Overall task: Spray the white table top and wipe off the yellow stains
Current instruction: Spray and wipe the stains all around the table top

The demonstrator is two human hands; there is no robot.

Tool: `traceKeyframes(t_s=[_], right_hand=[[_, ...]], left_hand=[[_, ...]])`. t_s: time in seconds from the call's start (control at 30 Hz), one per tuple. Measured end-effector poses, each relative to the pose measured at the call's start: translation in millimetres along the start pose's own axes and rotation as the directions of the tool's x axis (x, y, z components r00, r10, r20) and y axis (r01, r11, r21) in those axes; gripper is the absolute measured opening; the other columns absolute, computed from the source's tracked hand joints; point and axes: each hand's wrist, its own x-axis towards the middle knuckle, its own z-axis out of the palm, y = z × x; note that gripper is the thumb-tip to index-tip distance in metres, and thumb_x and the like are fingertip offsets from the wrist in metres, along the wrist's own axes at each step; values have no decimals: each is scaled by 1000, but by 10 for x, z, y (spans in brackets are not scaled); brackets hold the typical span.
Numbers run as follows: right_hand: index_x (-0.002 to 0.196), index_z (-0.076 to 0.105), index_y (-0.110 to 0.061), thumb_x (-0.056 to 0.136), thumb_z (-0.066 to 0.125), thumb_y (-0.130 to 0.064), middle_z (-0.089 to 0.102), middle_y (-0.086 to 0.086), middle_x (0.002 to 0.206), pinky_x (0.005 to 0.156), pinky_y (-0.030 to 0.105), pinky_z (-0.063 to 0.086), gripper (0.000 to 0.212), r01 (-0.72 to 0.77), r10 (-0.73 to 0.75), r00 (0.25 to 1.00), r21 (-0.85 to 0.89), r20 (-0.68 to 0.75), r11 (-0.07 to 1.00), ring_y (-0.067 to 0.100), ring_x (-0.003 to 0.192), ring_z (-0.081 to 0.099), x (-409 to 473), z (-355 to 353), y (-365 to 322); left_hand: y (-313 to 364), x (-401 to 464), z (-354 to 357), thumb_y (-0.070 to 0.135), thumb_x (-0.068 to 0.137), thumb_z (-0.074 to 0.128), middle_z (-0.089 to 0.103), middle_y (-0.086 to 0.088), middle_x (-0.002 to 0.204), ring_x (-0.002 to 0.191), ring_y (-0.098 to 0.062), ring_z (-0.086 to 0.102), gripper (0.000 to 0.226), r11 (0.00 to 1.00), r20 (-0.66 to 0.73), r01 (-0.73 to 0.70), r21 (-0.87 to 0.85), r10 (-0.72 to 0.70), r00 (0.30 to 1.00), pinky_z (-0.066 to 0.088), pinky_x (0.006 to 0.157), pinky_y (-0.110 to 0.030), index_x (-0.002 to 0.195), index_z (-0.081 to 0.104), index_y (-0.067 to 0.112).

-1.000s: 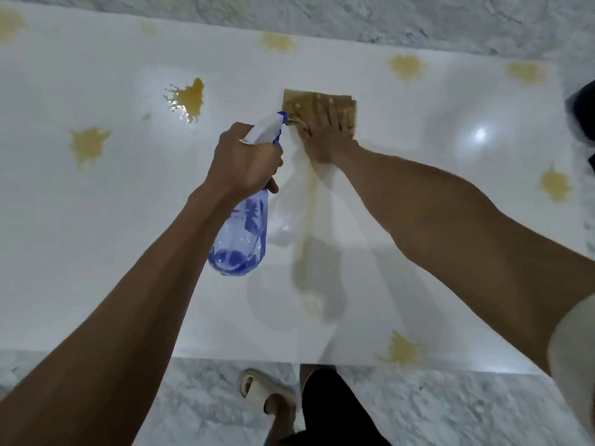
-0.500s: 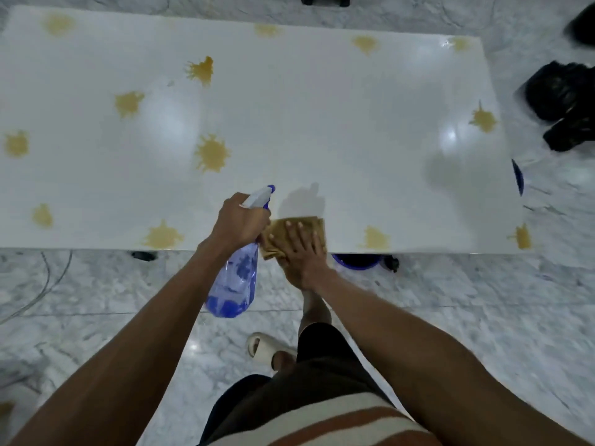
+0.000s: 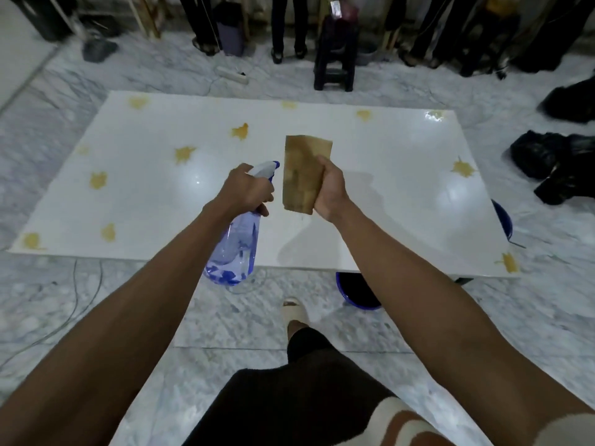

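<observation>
Both your hands have lifted clear of the counter (image 3: pixel 370 201): right hand (image 3: pixel 331 191) now grips the yellowed cloth (image 3: pixel 304 175) upright in the air, no longer pressing it down. Left hand (image 3: pixel 246 189) stays clenched around the spray bottle (image 3: pixel 233 252); yellow stains (image 3: pixel 184 153) remain across the counter.

I see the table top (image 3: pixel 370 175) lying low ahead of me, its long side running left to right. My left hand (image 3: pixel 246 188) holds the spray bottle (image 3: pixel 233 249) above the near edge, the bottle hanging down past that edge. Just right of it, my right hand (image 3: pixel 331 191) holds the cloth (image 3: pixel 304 172) upright over the table's middle, clear of the surface. Stains (image 3: pixel 184 153) lie scattered mostly on the left half, with others along the far edge and at the right end. A bucket (image 3: pixel 357 291) sits under the near edge, right of my foot (image 3: pixel 294 312). A stool (image 3: pixel 336 53) stands beyond the far edge.
</observation>
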Motion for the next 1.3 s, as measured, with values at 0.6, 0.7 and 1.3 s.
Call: traceKeyframes(t_s=[0.6, 0.7, 1.3], right_hand=[[135, 59, -9, 99, 43, -53, 64, 16, 131, 103, 53, 48, 59, -245, 243, 965, 15, 94, 969, 34, 122, 61, 2163, 1113, 28], [134, 58, -9, 103, 44, -46, 69, 12, 125, 97, 48, 53, 51, -295, 296, 954, -38, 44, 955, 29, 112, 67, 2483, 1106, 94], [158, 12, -30, 103, 23, -51, 5, 9, 167, 120, 56, 8, 60, 75, 159, 987, -897, 5, -435, 35, 152, 9, 4553, 229, 100]], left_hand=[[76, 2070, -848, 19, 77, 55, 67, -20, 75, 42, -27, 64, 33, 986, -3, 164, 6, -164, 986, 53, 51, -29, 99, 66, -2], [77, 2463, -893, 19, 84, 55, 64, -15, 63, 48, -28, 63, 23, 975, 4, 216, 43, -217, 976, 49, 55, -28, 80, 59, -3], [-181, 3732, -1139, 10, 86, 54, 72, -13, 85, 39, -21, 64, 27, 979, -14, 205, 1, -205, 979, 61, 67, -41, 105, 67, -4]])
